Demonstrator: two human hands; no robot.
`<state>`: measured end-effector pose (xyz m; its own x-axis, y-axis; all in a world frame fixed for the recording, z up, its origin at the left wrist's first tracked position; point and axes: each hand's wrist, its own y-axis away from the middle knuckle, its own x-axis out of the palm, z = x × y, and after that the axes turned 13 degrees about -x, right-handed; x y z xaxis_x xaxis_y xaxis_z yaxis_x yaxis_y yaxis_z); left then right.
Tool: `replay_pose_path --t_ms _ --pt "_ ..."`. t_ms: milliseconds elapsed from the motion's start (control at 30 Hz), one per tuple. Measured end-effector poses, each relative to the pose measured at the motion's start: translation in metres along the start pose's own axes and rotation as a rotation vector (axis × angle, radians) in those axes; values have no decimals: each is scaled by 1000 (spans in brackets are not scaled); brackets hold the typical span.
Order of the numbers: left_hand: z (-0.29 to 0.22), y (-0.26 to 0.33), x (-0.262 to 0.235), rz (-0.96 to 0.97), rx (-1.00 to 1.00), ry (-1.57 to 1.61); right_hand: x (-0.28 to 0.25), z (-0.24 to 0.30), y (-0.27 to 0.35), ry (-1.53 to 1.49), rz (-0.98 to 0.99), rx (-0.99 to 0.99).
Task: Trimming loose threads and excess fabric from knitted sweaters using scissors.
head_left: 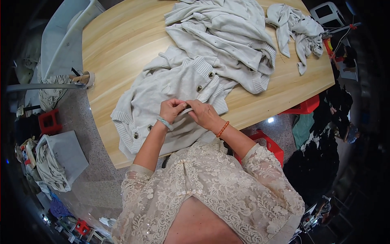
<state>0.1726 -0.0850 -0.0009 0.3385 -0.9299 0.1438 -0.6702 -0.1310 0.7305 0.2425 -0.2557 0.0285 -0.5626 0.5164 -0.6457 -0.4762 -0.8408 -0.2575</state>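
A pale grey knitted cardigan (154,87) with ribbed cuffs lies spread at the near edge of the wooden table. Dark buttons (199,88) show along its ribbed band. My left hand (171,110), with a pale green bangle at the wrist, pinches the cardigan's edge between thumb and fingers. Right beside it, my right hand (204,115), wearing a beaded orange bracelet, grips the same edge, and the fingertips of both nearly meet. A small dark spot, perhaps a button, shows between them; the fingers partly hide it.
More pale grey knitwear (227,38) is heaped farther back on the table (122,36), with a smaller bundle (296,28) at the far right. Red stools (270,146) stand beside and under the table. A bin of cloth (71,156) is on the floor at left; black fabric (317,162) lies at right.
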Motion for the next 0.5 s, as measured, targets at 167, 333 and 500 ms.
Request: replay_pose_path --t_ms 167,333,500 --pt "0 11 -5 148 121 -66 -6 -1 0 49 180 50" --pt "2 29 -6 -80 448 -592 -8 -13 -1 -112 234 64" --pt "11 24 -4 -128 438 -492 -4 -22 -2 -172 206 11"
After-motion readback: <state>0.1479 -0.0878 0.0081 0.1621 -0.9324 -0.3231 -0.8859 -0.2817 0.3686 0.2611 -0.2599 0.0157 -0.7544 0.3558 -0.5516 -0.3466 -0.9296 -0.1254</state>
